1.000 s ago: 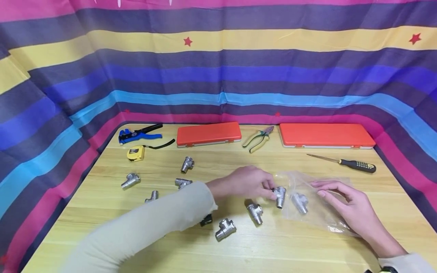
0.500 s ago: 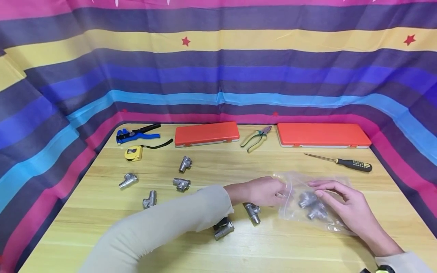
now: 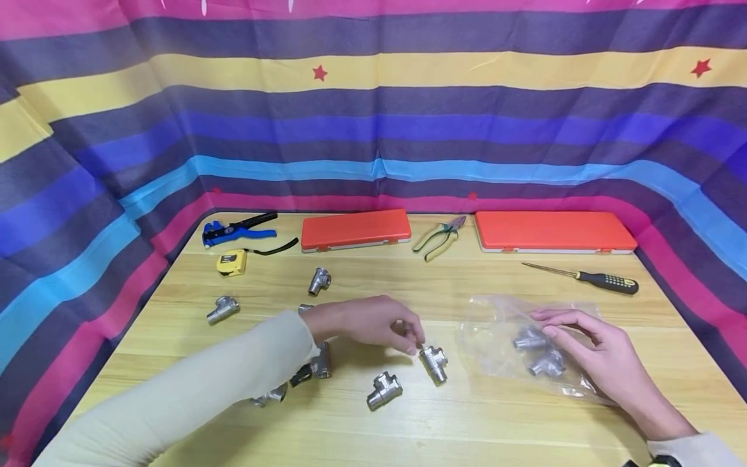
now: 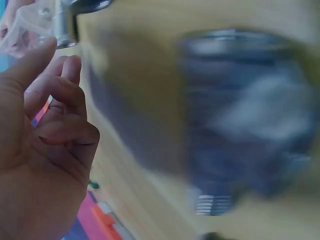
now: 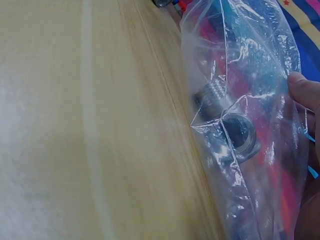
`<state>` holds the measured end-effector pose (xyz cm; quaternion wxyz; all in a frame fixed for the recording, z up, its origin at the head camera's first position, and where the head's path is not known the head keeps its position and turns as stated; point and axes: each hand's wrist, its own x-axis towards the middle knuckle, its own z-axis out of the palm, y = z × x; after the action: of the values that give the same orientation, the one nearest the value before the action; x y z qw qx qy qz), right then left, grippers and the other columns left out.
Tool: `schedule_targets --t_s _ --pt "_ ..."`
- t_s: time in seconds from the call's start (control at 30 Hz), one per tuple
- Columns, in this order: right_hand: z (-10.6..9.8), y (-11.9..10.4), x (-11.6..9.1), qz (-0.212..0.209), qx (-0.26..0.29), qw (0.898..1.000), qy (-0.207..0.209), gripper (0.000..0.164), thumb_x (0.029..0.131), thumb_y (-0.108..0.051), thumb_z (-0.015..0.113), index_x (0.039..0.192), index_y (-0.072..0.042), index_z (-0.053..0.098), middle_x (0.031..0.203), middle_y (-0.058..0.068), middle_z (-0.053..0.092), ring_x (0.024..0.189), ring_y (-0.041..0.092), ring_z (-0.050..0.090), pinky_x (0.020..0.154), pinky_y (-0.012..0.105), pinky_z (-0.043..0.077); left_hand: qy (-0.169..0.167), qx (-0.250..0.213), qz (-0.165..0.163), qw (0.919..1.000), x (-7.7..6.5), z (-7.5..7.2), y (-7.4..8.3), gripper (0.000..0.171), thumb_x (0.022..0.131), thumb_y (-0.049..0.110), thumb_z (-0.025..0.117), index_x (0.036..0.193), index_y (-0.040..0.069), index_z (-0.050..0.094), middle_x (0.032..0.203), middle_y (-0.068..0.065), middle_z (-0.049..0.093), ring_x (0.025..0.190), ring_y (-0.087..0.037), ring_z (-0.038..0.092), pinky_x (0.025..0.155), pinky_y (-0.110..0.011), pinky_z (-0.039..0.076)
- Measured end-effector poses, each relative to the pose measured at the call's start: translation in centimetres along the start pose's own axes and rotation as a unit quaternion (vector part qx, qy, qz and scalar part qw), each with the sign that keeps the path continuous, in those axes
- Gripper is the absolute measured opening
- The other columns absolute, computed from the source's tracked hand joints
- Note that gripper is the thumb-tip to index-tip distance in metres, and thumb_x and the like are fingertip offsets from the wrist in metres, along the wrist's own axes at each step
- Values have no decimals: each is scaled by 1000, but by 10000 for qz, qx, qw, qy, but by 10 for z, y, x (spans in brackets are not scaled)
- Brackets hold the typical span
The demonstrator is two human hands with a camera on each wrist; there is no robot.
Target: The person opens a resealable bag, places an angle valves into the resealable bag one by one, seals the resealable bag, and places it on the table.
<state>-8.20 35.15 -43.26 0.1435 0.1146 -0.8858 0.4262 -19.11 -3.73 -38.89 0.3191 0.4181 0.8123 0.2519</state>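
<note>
My left hand (image 3: 373,324) hovers over the table with loosely bent fingers and holds nothing. Its fingertips are beside a silver metal tee pipe fitting (image 3: 434,364); whether they touch it I cannot tell. In the left wrist view the tip of the thumb (image 4: 45,57) lies just below that fitting (image 4: 64,25). On the right, my right hand (image 3: 601,363) pinches a clear plastic zip bag (image 3: 490,357) between thumb and fingers. Two tee fittings (image 3: 547,364) lie inside the bag. Another tee fitting (image 3: 385,390) rests nearer the front edge.
Several more tee fittings (image 3: 224,309) lie on the left, some partly behind my left sleeve. Along the back are a wire stripper (image 3: 239,230), tape measure (image 3: 231,263), two red cases (image 3: 356,230), pliers (image 3: 440,238) and a screwdriver (image 3: 607,281). Striped cloth (image 3: 373,143) surrounds the table.
My left hand carried a tee fitting into the bag, let it go there, and came back left to the loose fitting. The right hand has kept its hold on the bag.
</note>
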Motion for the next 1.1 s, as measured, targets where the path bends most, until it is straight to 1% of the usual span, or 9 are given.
schedule_targets --t_s 0.13,0.27,0.43,0.53,0.63,0.83,0.93,1.0,1.1 --pt "-1 0 0 -1 8 10000 5 23 98 4 77 111 -15 80 124 -9 80 123 -6 67 108 5 41 -44 5 29 10000 -6 7 -9 37 102 28 80 138 24 72 99 21 71 101 3 65 104 -23 51" --pt "-2 1 -1 -28 1 10000 28 24 98 5 76 112 -14 80 124 -11 80 122 -6 67 108 5 42 -117 254 408 9988 4 12 -9 43 103 26 78 145 23 68 101 19 72 103 5 65 104 -21 52" --pt "1 1 0 -36 -20 10000 8 23 98 4 77 111 -14 80 124 -13 79 123 -7 66 109 5 41 -174 465 709 9962 16 16 -9 32 104 23 77 135 19 72 98 14 71 93 4 62 92 -17 51" --pt "2 1 0 -42 -35 10000 11 23 98 4 77 111 -15 80 124 -12 80 123 -7 67 109 5 41 -87 455 627 9970 17 16 -9 26 104 24 78 129 19 74 97 17 70 91 3 61 91 -17 51" --pt "2 1 0 -38 -45 10000 9 24 98 4 77 111 -15 80 124 -12 80 122 -7 67 109 5 41 85 362 549 9978 20 14 -7 26 104 25 77 129 18 73 97 18 71 89 2 61 87 -17 51" --pt "1 -1 -1 5 -80 10000 23 23 98 3 77 111 -16 80 124 -12 80 122 -7 66 109 5 39 692 -3 695 9952 41 13 9 23 103 23 77 123 12 75 97 13 73 75 0 55 70 -15 48" --pt "2 -2 -1 36 -85 10000 18 22 98 2 77 110 -16 81 124 -11 80 123 -7 65 109 5 38 887 -57 743 9933 55 15 22 21 103 23 78 121 10 75 98 11 75 73 1 56 67 -14 48" --pt "2 -2 -1 62 -73 10000 1 21 99 1 77 110 -16 81 124 -10 80 123 -6 65 109 5 38 989 41 692 9927 64 18 30 22 104 23 77 121 10 75 97 11 76 72 1 56 68 -14 48" --pt "2 -3 0 70 -51 10000 -2 21 99 2 77 111 -15 81 124 -9 80 123 -6 66 110 5 38 1127 277 379 9925 77 23 41 22 103 25 78 121 12 75 95 12 77 73 2 59 71 -13 49"
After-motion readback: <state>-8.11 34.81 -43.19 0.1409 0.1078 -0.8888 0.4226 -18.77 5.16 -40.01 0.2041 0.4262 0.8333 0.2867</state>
